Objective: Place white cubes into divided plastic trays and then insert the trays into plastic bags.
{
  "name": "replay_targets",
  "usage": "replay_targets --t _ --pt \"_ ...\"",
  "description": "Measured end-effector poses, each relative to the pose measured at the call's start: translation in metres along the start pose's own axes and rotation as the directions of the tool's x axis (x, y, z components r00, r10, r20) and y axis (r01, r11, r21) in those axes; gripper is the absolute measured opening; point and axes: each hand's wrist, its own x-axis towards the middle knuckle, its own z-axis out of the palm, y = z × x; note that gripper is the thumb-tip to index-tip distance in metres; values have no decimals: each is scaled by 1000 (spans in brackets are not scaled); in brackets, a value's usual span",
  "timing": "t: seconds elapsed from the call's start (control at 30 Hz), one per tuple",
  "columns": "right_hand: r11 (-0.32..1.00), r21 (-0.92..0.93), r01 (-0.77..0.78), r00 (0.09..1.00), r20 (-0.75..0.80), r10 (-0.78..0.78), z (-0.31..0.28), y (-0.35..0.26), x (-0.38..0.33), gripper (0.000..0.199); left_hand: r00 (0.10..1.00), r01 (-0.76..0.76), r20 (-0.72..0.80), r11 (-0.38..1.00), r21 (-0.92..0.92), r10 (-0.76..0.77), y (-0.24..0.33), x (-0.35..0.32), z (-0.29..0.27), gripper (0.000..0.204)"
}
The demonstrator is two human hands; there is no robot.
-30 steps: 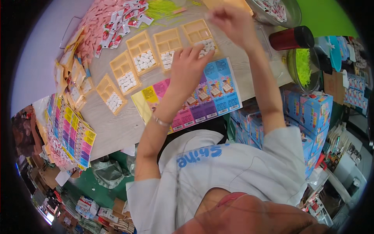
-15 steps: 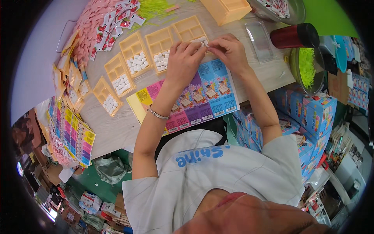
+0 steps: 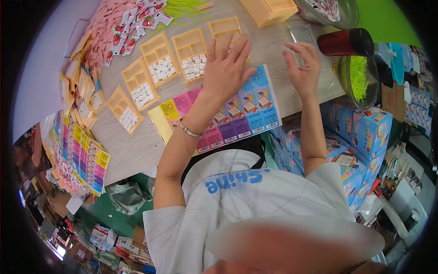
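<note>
My left hand [image 3: 227, 66] is spread out over the rightmost pale-yellow compartment tray [image 3: 223, 26] and covers most of its near part. Nothing shows in its fingers. My right hand [image 3: 303, 71] is raised to the right of that tray, fingers curved and apart, beside a clear plastic box [image 3: 306, 39]. No item can be seen in it. To the left stand several more such trays in a row, among them a tray [image 3: 188, 39] right beside my left hand. Small white pillow-shaped pieces [image 3: 194, 66] fill the near compartments of these trays.
Colourful printed sheets [image 3: 248, 109] lie at the near edge. Pink packets [image 3: 107, 32], strawberry-printed sachets [image 3: 132, 34] and green strips [image 3: 182, 11] are heaped at the back left. A dark red flask [image 3: 344, 42] and a bowl of green shreds [image 3: 358, 82] stand right, above stacked blue boxes [image 3: 372, 130].
My hands have parted from their meeting point at the rightmost tray. The right one has moved to the right, and the left one has spread its fingers.
</note>
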Motion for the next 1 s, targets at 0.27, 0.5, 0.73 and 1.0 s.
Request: replay_targets --t 0.27,0.5,0.73,1.0 --pt "832 -356 -425 881 47 470 -26 26 -23 28 987 103 126 995 -14 -101 17 -7 16 99" --pt "764 -462 -450 844 59 533 -31 33 -11 28 992 79 113 969 -234 -54 31 -23 -41 88" --pt "728 -21 -685 680 341 649 -42 89 -4 29 963 223 217 930 -294 -162 28 -132 -63 74" --pt "769 -619 -161 906 216 364 -30 53 8 24 961 257 160 943 -211 -226 30 -161 -53 66"
